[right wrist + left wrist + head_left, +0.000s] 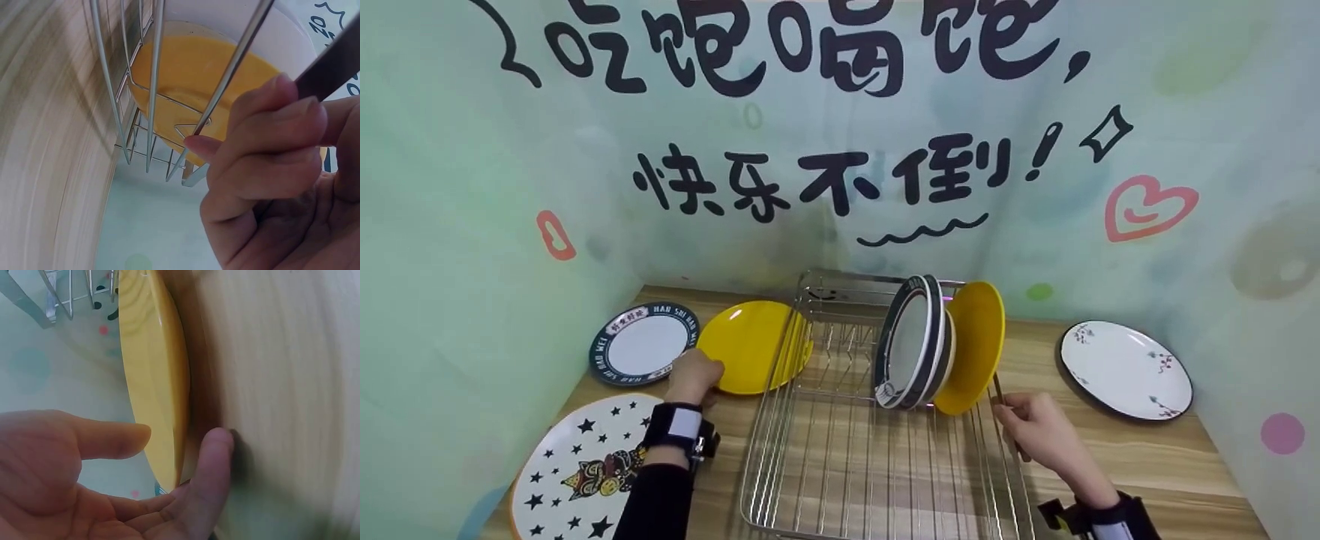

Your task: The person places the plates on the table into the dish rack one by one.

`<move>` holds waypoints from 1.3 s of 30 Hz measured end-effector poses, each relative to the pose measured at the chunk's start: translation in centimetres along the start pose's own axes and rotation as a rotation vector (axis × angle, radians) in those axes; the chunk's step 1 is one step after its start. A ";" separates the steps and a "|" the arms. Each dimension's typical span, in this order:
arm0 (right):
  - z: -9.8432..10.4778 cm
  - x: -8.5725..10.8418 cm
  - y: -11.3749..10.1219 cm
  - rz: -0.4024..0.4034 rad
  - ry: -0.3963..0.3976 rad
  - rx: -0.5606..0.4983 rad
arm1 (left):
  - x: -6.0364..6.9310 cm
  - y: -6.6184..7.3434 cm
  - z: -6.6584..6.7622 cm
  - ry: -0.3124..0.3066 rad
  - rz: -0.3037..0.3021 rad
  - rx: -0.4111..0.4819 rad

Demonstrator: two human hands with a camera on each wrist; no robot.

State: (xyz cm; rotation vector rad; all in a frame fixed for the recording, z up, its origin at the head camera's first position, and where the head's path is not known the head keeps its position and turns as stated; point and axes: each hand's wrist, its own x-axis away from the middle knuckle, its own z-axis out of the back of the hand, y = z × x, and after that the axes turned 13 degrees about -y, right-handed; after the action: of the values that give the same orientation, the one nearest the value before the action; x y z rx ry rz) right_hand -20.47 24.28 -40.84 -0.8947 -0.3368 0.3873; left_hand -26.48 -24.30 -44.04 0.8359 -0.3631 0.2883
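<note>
My left hand [694, 375] is at the left edge of a yellow plate [750, 346] lying on the table. In the left wrist view, the thumb reaches over the plate's upper side, the index finger lies apart from it near the tabletop, and other fingertips are at the rim. My right hand [1039, 427] grips the right side rail of a wire dish rack [847, 465], fingers curled round the bar. Standing upright in the rack are dark-rimmed white plates [907, 345] and, at their right, another yellow plate [979, 349].
A dark-rimmed plate with lettering [652, 349] lies at the back left. Nearer on the left is a large star-patterned plate [562, 450], partly under my left forearm. A white plate with flower sprigs [1125, 367] lies at the right. A printed cloth wall [735, 247] closes off the back.
</note>
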 end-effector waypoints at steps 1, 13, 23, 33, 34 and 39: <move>0.0 0.0 0.0 -0.003 0.001 0.000 | -0.1 -0.1 0.0 0.002 -0.001 0.004; -0.1 0.1 -0.1 0.002 0.010 -0.022 | -1.3 -1.3 0.0 -0.048 0.025 0.173; -0.2 0.1 0.1 0.003 0.023 0.009 | -1.4 -2.0 0.3 -0.056 -0.024 0.346; -0.2 0.1 0.1 -0.022 0.011 -0.037 | -0.1 -2.0 1.2 0.100 -0.142 0.348; -0.2 0.1 0.1 -0.026 0.009 -0.045 | 0.0 -1.9 1.3 0.120 -0.148 0.333; -0.2 -0.1 0.1 -0.034 0.000 -0.079 | 0.7 -1.7 2.0 0.212 -0.153 0.259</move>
State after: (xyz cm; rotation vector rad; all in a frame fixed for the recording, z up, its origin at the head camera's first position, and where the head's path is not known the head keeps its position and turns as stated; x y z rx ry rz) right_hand -20.44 24.13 -41.02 -0.9648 -0.3688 0.3450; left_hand -25.62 -26.86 -43.62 1.0711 -0.0625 0.2822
